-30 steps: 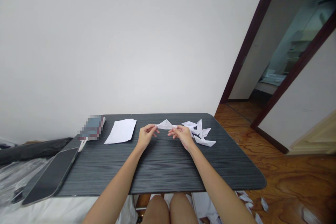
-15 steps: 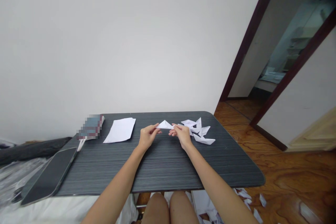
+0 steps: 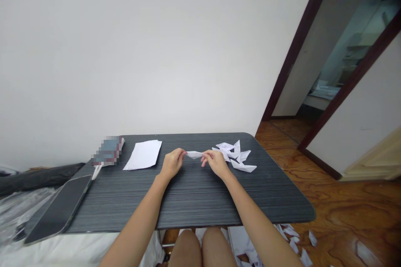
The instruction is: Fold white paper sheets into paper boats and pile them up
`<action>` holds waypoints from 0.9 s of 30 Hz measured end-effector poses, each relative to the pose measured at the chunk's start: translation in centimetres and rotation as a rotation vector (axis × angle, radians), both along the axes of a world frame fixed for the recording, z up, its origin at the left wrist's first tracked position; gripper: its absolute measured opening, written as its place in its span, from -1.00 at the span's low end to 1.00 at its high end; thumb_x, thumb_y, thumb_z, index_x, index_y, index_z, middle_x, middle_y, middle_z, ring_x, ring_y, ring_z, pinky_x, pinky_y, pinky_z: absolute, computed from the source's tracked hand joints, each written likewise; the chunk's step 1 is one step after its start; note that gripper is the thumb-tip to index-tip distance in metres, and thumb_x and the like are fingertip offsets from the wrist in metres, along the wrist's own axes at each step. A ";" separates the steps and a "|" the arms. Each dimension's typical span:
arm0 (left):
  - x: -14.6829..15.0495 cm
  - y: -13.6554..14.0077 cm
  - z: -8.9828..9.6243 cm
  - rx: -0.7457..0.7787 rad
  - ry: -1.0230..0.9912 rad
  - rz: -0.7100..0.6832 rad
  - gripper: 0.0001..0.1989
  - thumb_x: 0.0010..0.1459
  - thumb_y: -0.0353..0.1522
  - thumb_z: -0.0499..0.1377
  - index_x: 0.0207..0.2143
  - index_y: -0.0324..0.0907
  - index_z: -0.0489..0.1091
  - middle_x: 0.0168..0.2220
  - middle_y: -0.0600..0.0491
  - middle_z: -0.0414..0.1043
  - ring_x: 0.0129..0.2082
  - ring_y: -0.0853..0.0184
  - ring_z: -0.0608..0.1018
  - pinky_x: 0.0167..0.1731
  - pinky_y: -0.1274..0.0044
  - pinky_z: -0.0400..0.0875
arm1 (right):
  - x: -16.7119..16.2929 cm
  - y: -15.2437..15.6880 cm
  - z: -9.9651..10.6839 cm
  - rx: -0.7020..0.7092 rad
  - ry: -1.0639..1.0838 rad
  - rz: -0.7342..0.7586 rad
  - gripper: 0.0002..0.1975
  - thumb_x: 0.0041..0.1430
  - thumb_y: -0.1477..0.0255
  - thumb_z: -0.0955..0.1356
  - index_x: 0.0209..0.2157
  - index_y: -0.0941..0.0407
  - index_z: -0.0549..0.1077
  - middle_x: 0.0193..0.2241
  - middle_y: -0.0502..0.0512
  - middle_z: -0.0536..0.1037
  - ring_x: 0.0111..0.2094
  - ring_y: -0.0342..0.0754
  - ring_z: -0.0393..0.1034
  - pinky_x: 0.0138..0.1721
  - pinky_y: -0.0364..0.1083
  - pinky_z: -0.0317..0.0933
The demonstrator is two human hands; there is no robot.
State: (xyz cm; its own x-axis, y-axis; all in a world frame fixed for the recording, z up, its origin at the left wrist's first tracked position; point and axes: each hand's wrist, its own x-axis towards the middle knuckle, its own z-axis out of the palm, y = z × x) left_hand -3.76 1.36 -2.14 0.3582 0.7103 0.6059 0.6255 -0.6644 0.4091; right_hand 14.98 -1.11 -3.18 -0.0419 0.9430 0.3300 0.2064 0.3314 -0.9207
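Between my hands, above the middle of the dark table (image 3: 194,200), is a white folded paper boat (image 3: 194,155). My left hand (image 3: 173,163) pinches its left tip between thumb and fingers. The right tip is pinched by my right hand (image 3: 216,162), with its lower fingers curled loosely beneath. Just right of my right hand lies a loose group of white paper boats (image 3: 243,167), some overlapping. A small stack of white paper sheets (image 3: 143,155) rests to the left of my left hand.
A blurred-out box-like object (image 3: 109,151) stands at the table's far left, with a dark tablet-like slab (image 3: 62,206) nearer me. Paper pieces (image 3: 290,230) lie on the wooden floor at right. Behind the table rises a white wall (image 3: 188,50); a doorway opens at right.
The paper boat has turned in my hands: its raised central peak no longer shows, and it now looks flat and slim. My left hand has shifted slightly left and rolled over.
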 end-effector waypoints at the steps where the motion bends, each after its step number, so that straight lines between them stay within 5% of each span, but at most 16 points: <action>1: 0.0 -0.1 0.1 0.006 0.026 0.001 -0.76 0.13 -0.35 -0.11 -0.50 -0.19 0.29 -0.57 0.07 0.28 -0.54 0.41 0.34 -0.47 0.59 0.17 | 0.2 -0.1 0.2 0.018 -0.045 0.002 -0.75 0.02 0.34 0.23 -0.57 0.18 0.39 -0.66 0.01 0.45 -0.70 -0.20 0.32 -0.63 -0.21 0.16; 9: 0.0 -0.3 0.6 -0.049 0.132 -0.086 -0.79 0.13 -0.37 -0.13 -0.50 -0.19 0.21 -0.56 0.09 0.26 -0.56 0.42 0.32 -0.50 0.59 0.14 | 1.3 0.4 0.1 -0.005 -0.068 0.006 -0.79 -0.01 0.38 0.25 -0.57 0.17 0.43 -0.70 -0.01 0.43 -0.75 -0.25 0.19 -0.67 -0.23 0.07; 18: 0.1 -0.5 0.6 -0.059 0.060 -0.091 -0.78 0.13 -0.37 -0.12 -0.50 -0.19 0.22 -0.56 0.09 0.25 -0.53 0.41 0.32 -0.48 0.59 0.17 | 0.5 0.7 0.0 -0.190 0.434 0.016 -0.76 -0.29 0.38 0.41 -0.51 0.22 0.42 -0.65 0.08 0.49 -0.55 -0.07 0.40 -0.43 -0.09 0.28; 27: 0.3 -0.4 0.4 -0.078 0.014 -0.087 -0.77 0.13 -0.39 -0.12 -0.52 -0.20 0.23 -0.58 0.09 0.25 -0.55 0.42 0.31 -0.49 0.60 0.16 | 0.8 0.8 -0.2 -0.225 0.510 0.064 -0.73 -0.23 0.38 0.40 -0.43 0.25 0.44 -0.59 0.13 0.51 -0.56 -0.12 0.39 -0.58 -0.19 0.20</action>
